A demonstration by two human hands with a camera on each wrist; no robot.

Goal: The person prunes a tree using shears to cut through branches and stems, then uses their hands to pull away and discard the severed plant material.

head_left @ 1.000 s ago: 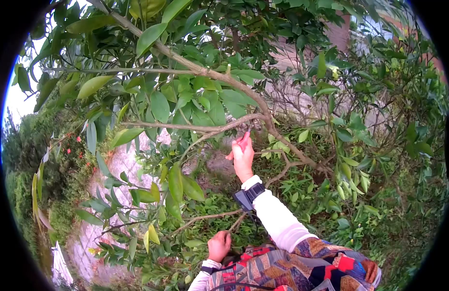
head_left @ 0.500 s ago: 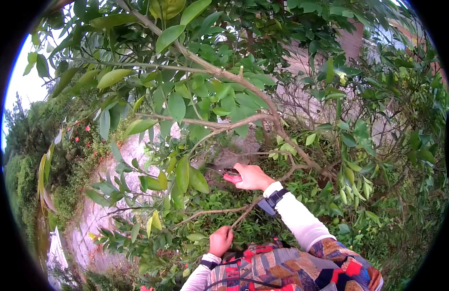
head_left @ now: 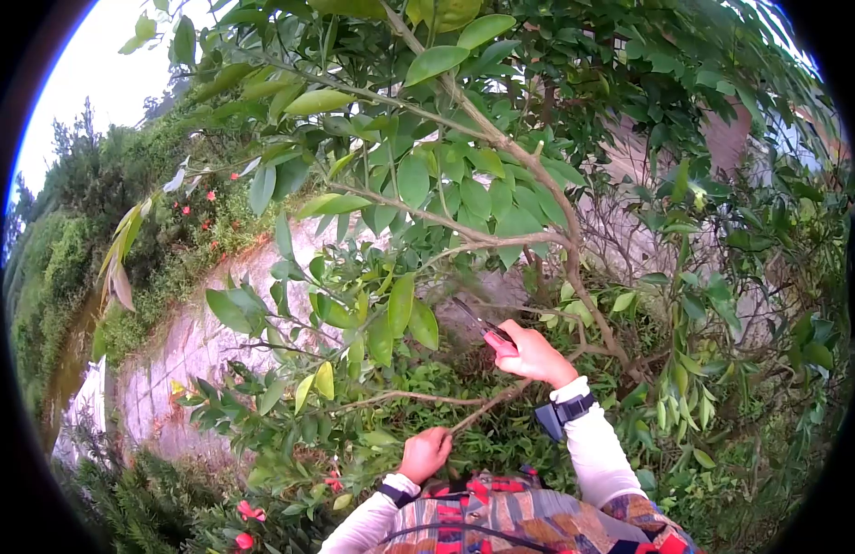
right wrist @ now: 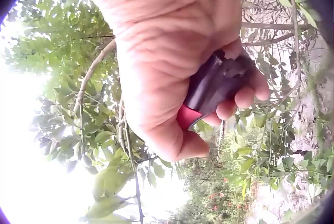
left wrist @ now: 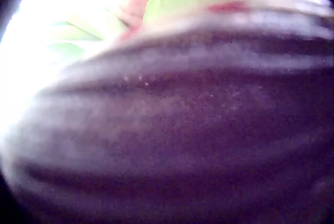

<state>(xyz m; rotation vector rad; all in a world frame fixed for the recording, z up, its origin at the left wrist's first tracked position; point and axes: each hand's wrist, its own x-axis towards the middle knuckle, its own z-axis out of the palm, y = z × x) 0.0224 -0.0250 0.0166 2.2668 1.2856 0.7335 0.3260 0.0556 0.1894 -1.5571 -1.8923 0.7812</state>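
Note:
My right hand (head_left: 535, 355) grips a pair of pruning shears (head_left: 501, 345), its blades pointing up and left in the head view. In the right wrist view the fingers curl round the black and red handles (right wrist: 209, 86); the blades are hidden there. Below and to the left, my left hand (head_left: 425, 452) holds the lower end of a thin branch (head_left: 487, 406) that forks off toward leaves at left. The right hand is just above this branch. Patterned cloth (left wrist: 182, 114) fills most of the left wrist view and hides the left hand's grip.
A thick bare branch (head_left: 561, 198) arches above the right hand, with a side branch (head_left: 501, 240) running left. Large green leaves (head_left: 401, 305) hang left of the shears. Shrubs (head_left: 723, 323) crowd the right side, and pale paving (head_left: 206, 342) lies beyond at left.
My right hand has come down with the shears from the upper side branch toward the lower one. My left hand stays on the thin branch. The head view has swung left.

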